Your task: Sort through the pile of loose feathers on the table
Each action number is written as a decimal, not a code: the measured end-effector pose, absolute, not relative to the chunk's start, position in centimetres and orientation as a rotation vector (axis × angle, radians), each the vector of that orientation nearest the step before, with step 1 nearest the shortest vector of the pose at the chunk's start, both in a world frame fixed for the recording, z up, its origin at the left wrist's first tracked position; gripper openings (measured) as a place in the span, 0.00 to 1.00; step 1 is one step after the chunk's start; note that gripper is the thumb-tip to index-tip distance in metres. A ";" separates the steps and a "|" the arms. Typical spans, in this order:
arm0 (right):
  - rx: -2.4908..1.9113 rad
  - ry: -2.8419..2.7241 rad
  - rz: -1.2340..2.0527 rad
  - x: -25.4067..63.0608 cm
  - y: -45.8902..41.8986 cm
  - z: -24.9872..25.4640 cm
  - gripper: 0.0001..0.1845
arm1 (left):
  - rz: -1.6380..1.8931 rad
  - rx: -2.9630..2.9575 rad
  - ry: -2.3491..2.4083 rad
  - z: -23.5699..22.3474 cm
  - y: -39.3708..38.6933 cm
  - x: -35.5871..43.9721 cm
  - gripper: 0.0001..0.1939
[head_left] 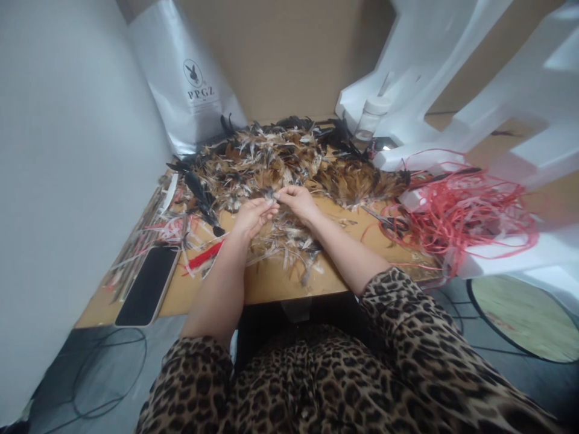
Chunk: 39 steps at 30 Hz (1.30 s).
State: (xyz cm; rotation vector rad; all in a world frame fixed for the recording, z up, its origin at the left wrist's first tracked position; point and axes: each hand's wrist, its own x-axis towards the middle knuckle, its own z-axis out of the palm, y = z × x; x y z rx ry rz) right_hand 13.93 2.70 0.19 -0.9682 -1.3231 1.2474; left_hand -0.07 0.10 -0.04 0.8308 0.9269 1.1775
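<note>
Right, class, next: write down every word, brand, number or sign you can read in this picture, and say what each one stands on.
"PPGZ": on the silvery bag at the back.
Sign: a rabbit head in a ring, above those letters.
Too small to read: the fine print under "PPGZ" and the tiny mark beside the ring.
No other text can be read; the phone's screen is dark.

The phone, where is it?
In the head view, the phone lies at the near left corner of the table, left of the left hand and nearer the person.
</note>
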 end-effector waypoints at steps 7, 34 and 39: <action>-0.969 -1.355 1.203 13.7 2.7 -0.1 0.11 | 1.180 0.850 0.928 -0.3 0.1 -0.1 0.05; -1.536 -2.271 0.127 15.5 5.0 -2.1 0.14 | 1.390 0.715 0.942 -0.7 1.1 -1.0 0.07; -1.464 -2.225 0.139 16.2 5.2 -1.9 0.12 | 1.401 0.716 0.934 -1.0 1.2 -1.2 0.06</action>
